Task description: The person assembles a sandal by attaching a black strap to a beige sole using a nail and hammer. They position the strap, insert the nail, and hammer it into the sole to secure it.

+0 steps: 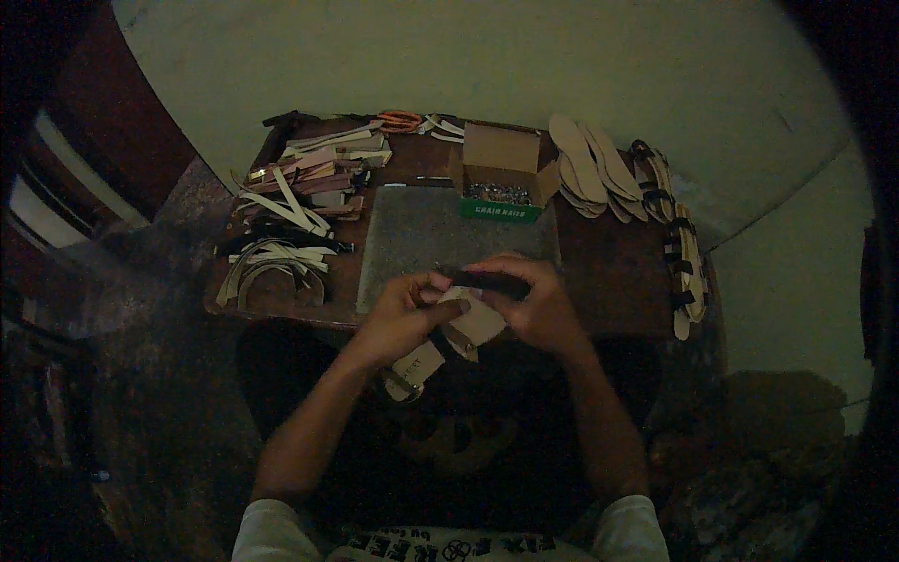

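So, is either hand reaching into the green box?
No, the left hand and right hand are both at the pale piece, apart from the green box.

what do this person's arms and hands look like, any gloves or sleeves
The left hand and right hand are bare, with no gloves or watch visible. Forearms are uncovered below short, plain, whitish sleeves. The pale shirt carries dark printed lettering and an emblem.

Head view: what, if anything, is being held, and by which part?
The left hand and right hand hold a pale flat piece by its far end, near the dark strap.
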### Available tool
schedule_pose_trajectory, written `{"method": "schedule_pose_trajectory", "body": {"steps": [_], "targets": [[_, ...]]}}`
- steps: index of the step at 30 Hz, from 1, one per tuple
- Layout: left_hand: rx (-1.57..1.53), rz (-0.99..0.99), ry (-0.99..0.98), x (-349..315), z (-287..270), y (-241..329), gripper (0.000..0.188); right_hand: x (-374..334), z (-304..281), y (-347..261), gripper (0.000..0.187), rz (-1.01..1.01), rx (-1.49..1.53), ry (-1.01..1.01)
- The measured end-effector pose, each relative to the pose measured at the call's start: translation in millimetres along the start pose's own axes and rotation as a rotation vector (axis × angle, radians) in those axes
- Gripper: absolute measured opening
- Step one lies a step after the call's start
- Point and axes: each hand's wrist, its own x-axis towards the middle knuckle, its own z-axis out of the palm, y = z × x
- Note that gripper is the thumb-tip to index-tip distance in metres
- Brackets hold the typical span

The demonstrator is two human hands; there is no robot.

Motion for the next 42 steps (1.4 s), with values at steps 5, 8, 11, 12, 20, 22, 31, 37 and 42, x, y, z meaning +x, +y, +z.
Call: {"method": "schedule_pose_trajectory", "body": {"steps": [5, 8, 11, 12, 20, 22, 31, 37, 42], "targets": [[0.017, 0.062, 0.176, 1, 0, 8, 0.019, -1, 1, 1, 0.035, -0.137, -0.108, 0.129], [-0.020, 0.111, 0.210, 2, -9, 4, 0.018, -1, -2, -4, 0.037, -0.131, -0.136, 0.150], [-0.003, 0.091, 0.255, 3, -12, 6, 0.016, -2, -8, -1, 0.037, -0.086, -0.107, 0.154], [-0.022, 0.092, 0.247, 4, -13, 6, 0.015, -1, -9, 0, 0.037, -0.069, -0.092, 0.157], [-0.075, 0.009, 0.205, 4, -14, 5, 0.017, -7, -4, 1, 0.043, -0.033, -0.125, 0.065], [-0.134, -0.045, 0.187, 3, -14, 8, 0.018, -4, -2, -12, 0.047, 0.021, 0.000, 0.042], [-0.319, 0.035, 0.280, 9, -16, 13, 0.030, -2, 0, 2, 0.054, 0.117, -0.047, 0.099], [-0.362, 0.068, 0.223, 19, -33, 7, 0.027, 2, 5, 1, 0.038, 0.059, -0.223, 0.109], [-0.410, 0.049, 0.207, 27, -38, -2, 0.026, 25, -10, 35, 0.024, -0.018, -0.251, 0.266]]}}
